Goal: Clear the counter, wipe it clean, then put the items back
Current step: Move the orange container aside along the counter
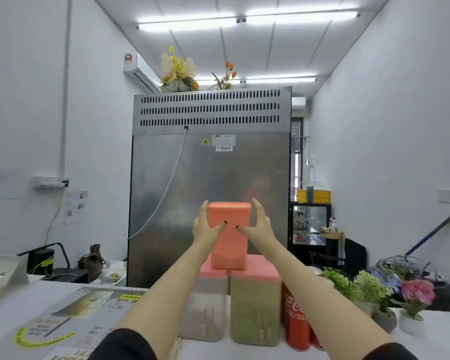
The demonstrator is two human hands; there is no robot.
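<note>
A tall stainless steel refrigerator back (211,193) fills the far end of the room, with the white counter (18,307) running across the foreground in front of it. On the counter lie printed menu sheets (70,318) to the left; toward the middle stand two clear storage canisters with coral lids, one holding pale contents (205,310) and one holding green contents (255,313), side by side and touching or nearly so. Just right of them stand red Coca-Cola cans (295,323), then small potted artificial plants (369,294). A third coral-lidded canister (229,235) is on top of the two, or just above them; I cannot tell if its base rests on their lids. The left hand (205,229) and right hand (257,227) press its opposite sides, fingers spread along the sides and thumbs on the near face, each curled partly around it. Judging by how full the counter is, clearing has hardly started, or else items are already going back; the frame does not settle which. No cloth is in view, and whether wiping has been done cannot be told.
</note>
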